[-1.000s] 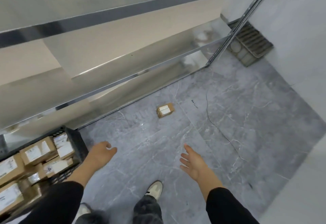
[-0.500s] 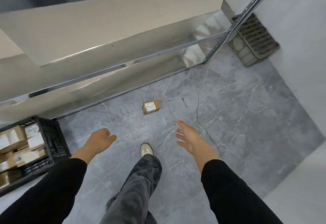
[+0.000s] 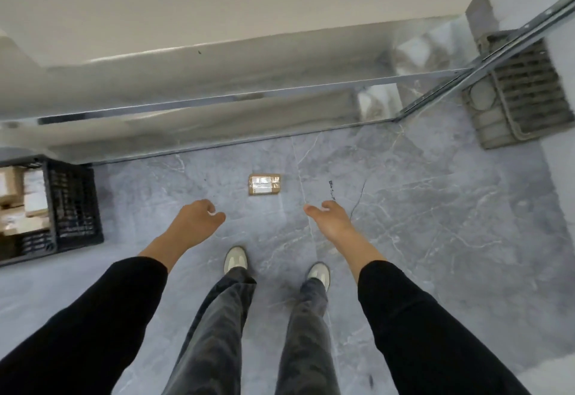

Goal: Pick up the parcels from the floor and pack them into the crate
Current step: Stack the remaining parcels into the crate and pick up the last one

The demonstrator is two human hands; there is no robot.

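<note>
One small brown parcel (image 3: 264,184) with a white label lies flat on the grey marbled floor, just in front of the metal shelving. My left hand (image 3: 195,221) hangs below and left of it, fingers loosely curled, holding nothing. My right hand (image 3: 330,221) hangs below and right of it, fingers apart and empty. Neither hand touches the parcel. The black plastic crate (image 3: 74,201) stands at the far left edge, holding several labelled brown parcels (image 3: 18,198).
Metal shelving (image 3: 217,102) runs across the view behind the parcel. A grey slatted grille (image 3: 519,95) leans in the far right corner. A thin black cable (image 3: 357,201) trails over the floor by my right hand. My two shoes (image 3: 235,258) stand below the parcel.
I have stepped toward the parcel and both feet now stand side by side. The crate has slid to the left edge of view. Both hands stay empty.
</note>
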